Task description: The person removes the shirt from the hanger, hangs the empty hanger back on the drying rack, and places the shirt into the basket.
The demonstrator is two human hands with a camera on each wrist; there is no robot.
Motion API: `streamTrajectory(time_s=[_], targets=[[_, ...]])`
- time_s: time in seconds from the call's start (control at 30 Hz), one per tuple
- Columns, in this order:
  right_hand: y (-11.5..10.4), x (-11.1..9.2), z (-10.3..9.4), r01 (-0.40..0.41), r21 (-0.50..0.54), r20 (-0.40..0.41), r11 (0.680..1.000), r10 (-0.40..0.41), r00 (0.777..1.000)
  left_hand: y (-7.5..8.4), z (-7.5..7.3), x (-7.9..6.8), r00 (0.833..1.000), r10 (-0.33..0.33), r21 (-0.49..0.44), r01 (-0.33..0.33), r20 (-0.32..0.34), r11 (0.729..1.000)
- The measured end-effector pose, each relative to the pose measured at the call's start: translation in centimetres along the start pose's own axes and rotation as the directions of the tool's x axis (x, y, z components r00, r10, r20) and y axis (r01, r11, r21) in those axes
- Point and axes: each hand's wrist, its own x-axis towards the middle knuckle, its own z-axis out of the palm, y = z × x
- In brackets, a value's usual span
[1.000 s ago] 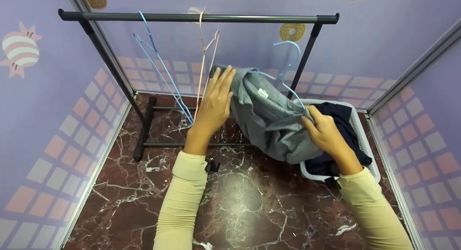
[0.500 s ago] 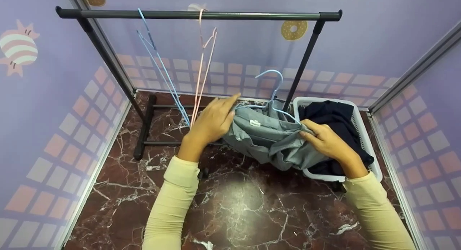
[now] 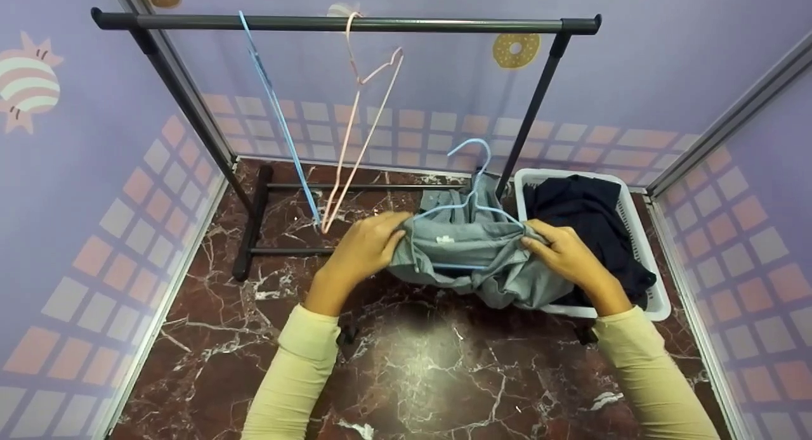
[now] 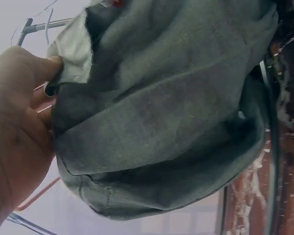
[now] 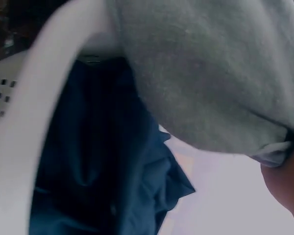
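A grey-green cloth garment (image 3: 466, 237) with a small white label inside its opening hangs bunched between my hands. A light blue clothes hanger (image 3: 477, 193) sits in that opening, its hook upright and free of the rail. My left hand (image 3: 365, 246) pinches the opening's left edge near one hanger end. In the left wrist view, the thumb (image 4: 51, 66) presses on a folded-over flap of the cloth. With thumb and fingers, my right hand (image 3: 564, 250) grips the opposite edge at the hanger's other end. Folds of the garment (image 5: 210, 73) mostly hide the right fingers in the right wrist view.
A black clothes rail (image 3: 431, 25) stands behind, with a blue hanger (image 3: 279, 116) and a pink hanger (image 3: 355, 123) on it. At right, a white basket (image 3: 660, 300) holds dark navy cloth (image 3: 577, 212). Patterned walls enclose the marbled floor (image 3: 419, 376).
The garment and its hanger have come down from near the rail and levelled out. My left hand has lowered, its fingers going from straight to gripping the edge. The rail's hangers have swung.
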Motion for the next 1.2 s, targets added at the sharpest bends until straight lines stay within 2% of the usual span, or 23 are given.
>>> streamTrajectory(time_s=[0.13, 0.27, 0.57, 0.8, 1.0, 1.1, 1.2], targets=[[0.4, -0.5, 0.8, 0.016, 0.004, -0.006, 1.0, -0.016, 1.0, -0.5, 1.2, -1.2, 0.998, 0.014, -0.016, -0.015, -0.064, 1.0], [0.4, -0.9, 1.2, 0.065, -0.003, 0.003, 0.998, -0.065, 0.998, -0.8, 2.0, -2.1, 0.993, -0.004, -0.059, -0.003, -0.118, 0.998], [0.4, -1.7, 1.7, 0.149, -0.023, 0.016, 0.989, -0.149, 0.989, -0.6, 2.9, -2.7, 0.986, -0.031, -0.233, -0.009, -0.166, 0.973], [0.1, -1.7, 1.8, 0.17, -0.001, 0.033, 0.985, -0.17, 0.985, 0.2, 2.9, -1.9, 0.983, -0.059, -0.287, 0.007, -0.173, 0.958], [-0.5, -1.5, 1.8, 0.161, -0.024, 0.051, 0.987, -0.16, 0.986, 1.5, 2.8, -0.4, 0.983, -0.036, -0.318, -0.023, -0.178, 0.948], [-0.8, -1.5, 1.8, 0.158, -0.035, 0.052, 0.987, -0.156, 0.986, 2.3, 2.7, 0.4, 0.982, -0.008, -0.297, -0.048, -0.187, 0.954], [-1.1, -1.3, 1.9, 0.165, -0.051, 0.053, 0.985, -0.162, 0.985, 3.0, 2.7, 1.2, 0.981, 0.031, -0.231, -0.075, -0.19, 0.97]])
